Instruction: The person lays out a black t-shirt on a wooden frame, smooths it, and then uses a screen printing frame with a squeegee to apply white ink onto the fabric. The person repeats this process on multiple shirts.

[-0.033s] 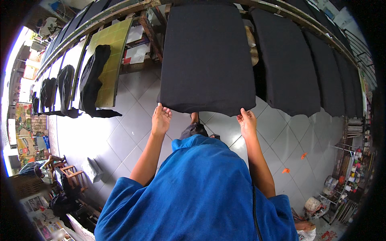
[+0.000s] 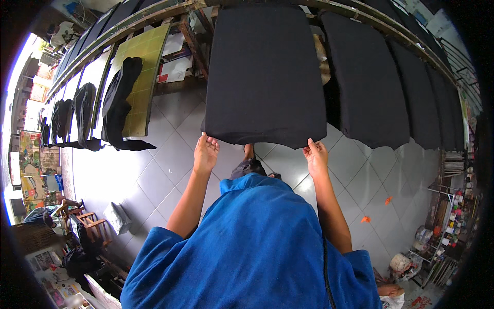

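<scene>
A black cloth (image 2: 265, 77) lies smooth and taut over a flat board that juts out toward me from a long rack. Its near edge hangs slightly wavy between my hands. At the left corner of that edge, my left hand (image 2: 207, 152) pinches the cloth between thumb and fingers. My right hand (image 2: 316, 153) grips the same edge near its right corner, fingertips together on the fabric. The board itself is hidden beneath the cloth.
More boards covered in black cloth (image 2: 368, 82) line up at the right. On the left, a yellowish board (image 2: 141, 82) carries a bunched black cloth (image 2: 117, 103). Grey floor tiles bear orange scraps (image 2: 366, 219). A wooden chair (image 2: 95, 225) stands lower left, a shelf of bottles (image 2: 452, 221) lower right.
</scene>
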### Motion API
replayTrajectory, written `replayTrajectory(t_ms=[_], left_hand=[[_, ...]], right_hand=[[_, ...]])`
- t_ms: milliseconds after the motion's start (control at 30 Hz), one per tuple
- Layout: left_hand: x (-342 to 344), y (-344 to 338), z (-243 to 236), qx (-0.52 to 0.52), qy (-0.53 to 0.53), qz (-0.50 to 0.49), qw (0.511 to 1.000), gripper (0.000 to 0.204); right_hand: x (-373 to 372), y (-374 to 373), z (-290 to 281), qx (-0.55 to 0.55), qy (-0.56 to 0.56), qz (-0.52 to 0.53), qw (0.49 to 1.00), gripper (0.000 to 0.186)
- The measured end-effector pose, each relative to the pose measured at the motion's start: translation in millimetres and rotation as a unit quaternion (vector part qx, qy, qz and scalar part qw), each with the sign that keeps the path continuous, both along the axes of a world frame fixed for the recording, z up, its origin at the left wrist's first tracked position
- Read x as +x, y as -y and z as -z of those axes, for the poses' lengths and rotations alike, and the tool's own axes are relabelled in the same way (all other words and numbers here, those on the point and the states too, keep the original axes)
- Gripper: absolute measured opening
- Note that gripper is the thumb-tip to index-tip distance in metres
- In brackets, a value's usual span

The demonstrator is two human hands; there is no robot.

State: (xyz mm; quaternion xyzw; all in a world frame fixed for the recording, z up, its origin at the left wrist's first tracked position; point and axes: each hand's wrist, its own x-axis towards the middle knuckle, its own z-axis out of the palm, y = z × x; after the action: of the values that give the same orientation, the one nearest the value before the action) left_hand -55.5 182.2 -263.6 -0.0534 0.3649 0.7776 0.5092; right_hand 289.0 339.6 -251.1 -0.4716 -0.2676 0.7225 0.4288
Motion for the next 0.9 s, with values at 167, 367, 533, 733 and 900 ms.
replayTrajectory(t_ms=[167, 367, 533, 733, 900], left_hand=[[-4.4, -0.8, -9.2, -0.026, 0.008, 0.033, 0.999, 0.018], [26.9, -15.9, -16.6, -0.035, -0.069, 0.17, 0.982, 0.021], [52.7, -32.0, -2.1, -0.099, -0.122, 0.142, 0.977, 0.028], [58.3, -29.6, -11.4, -0.105, -0.148, 0.139, 0.973, 0.031], [55.7, -21.4, -13.1, -0.09, -0.189, 0.143, 0.967, 0.015]], right_hand=[[6.8, 1.7, -1.3, -0.005, -0.007, -0.013, 1.0, 0.021], [-3.9, 4.1, -19.4, -0.069, -0.016, -0.008, 0.997, 0.022], [-12.4, 0.1, -9.4, -0.04, 0.006, 0.008, 0.999, 0.024], [-4.5, -1.7, 2.8, -0.018, 0.034, 0.046, 0.998, 0.021], [1.4, 1.9, 5.8, -0.022, 0.006, 0.077, 0.997, 0.021]])
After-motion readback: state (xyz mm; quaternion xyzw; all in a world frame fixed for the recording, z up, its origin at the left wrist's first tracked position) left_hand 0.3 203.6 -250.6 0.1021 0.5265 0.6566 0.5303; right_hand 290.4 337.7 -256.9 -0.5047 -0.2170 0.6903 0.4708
